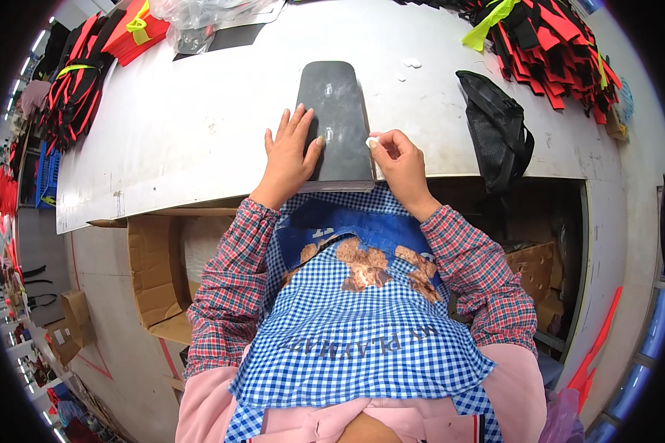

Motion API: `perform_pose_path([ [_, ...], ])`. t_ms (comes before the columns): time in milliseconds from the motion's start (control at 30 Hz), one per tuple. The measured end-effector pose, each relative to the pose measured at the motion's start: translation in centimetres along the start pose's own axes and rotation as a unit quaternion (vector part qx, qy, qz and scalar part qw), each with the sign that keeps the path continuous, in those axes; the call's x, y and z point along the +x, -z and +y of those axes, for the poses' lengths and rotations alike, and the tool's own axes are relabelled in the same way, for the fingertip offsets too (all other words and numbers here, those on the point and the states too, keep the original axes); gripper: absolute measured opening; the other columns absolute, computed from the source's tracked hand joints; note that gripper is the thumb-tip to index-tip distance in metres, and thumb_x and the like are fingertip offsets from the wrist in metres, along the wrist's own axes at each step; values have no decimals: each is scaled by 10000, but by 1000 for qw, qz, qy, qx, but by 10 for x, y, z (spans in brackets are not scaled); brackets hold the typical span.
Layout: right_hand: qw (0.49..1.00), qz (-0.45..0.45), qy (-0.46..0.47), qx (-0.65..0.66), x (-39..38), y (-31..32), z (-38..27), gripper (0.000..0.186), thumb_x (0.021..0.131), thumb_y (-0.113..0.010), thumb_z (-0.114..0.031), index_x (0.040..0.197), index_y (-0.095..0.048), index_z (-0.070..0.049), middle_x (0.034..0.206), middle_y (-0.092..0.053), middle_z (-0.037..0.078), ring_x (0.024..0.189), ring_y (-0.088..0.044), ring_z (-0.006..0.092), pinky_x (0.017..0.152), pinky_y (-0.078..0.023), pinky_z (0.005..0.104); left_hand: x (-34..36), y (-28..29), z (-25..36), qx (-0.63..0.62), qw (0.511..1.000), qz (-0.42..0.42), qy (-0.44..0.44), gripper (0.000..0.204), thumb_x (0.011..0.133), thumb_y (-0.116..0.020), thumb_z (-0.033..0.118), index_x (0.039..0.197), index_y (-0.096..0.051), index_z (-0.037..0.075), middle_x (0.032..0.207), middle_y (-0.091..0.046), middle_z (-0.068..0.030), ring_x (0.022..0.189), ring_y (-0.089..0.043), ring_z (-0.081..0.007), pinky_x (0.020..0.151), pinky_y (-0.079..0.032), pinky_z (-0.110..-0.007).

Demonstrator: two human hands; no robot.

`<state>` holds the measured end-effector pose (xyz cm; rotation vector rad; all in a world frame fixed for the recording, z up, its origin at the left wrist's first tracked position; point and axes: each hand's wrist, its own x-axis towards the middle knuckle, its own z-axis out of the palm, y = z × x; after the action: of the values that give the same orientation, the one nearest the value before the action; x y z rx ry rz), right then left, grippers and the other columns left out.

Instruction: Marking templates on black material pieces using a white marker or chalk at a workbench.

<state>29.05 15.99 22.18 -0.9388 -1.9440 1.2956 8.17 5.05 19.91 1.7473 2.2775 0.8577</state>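
A stack of dark grey panels [336, 111], rounded at its far end, lies on the white table in front of me. My left hand [290, 159] rests on the stack's left side, fingers spread and holding nothing. At the right edge of the stack, my right hand [400, 161] pinches a small white piece [372, 141] that looks like chalk between thumb and forefinger. Two pale marks show on the top panel. A few more small white bits [411, 63] lie farther back, to the right of the stack.
A black mesh bag [495, 133] hangs over the table's front edge at right. Red and black strip bundles [550, 44] lie at the far right, with another bundle [77, 81] at the far left. Clear plastic bags [199, 18] sit at the back. A cardboard box [155, 266] stands below the table.
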Motion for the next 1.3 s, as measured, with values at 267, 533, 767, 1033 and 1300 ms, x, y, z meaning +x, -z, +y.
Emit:
perform_pose_path([
  [267,1000,-10,-6,9,8,-3,2,153,970,-663,-139,924,-621,0,1121,-728,116,869,-662,88,776,-540,244,-2,-5,1,-14,1000,8,1,506,1035,-513,296,1484,-445,74,1613,-328,-164,1519,-234,-371,1193,-171,-597],
  [533,1000,-12,-2,-2,9,-4,-3,167,972,-666,-154,930,-625,3,1140,-726,122,887,-668,95,791,-542,244,-3,-5,0,-32,999,17,-10,518,1026,-503,265,1473,-435,13,1607,-314,-197,1518,-234,-366,1193,-181,-597],
  [767,999,22,34,-10,19,-6,-14,186,939,-678,-178,930,-670,7,810,-718,72,713,-683,124,632,-540,276,-4,-5,4,-9,1000,24,-2,507,1013,-516,252,1460,-451,24,1598,-332,-193,1514,-249,-360,1183,-189,-616],
  [1033,991,-124,-42,-40,58,-29,-31,201,888,-672,-189,847,-694,7,650,-680,69,548,-652,143,536,-528,287,-6,-10,5,0,999,46,0,515,990,-540,253,1445,-464,24,1585,-359,-193,1500,-285,-359,1169,-222,-624],
  [1300,965,-167,-74,-187,84,-38,-34,256,808,-695,-258,749,-691,-10,659,-693,86,547,-666,168,544,-542,299,-5,-13,4,-12,999,48,1,506,990,-539,247,1445,-469,34,1593,-349,-185,1503,-279,-357,1164,-240,-620],
])
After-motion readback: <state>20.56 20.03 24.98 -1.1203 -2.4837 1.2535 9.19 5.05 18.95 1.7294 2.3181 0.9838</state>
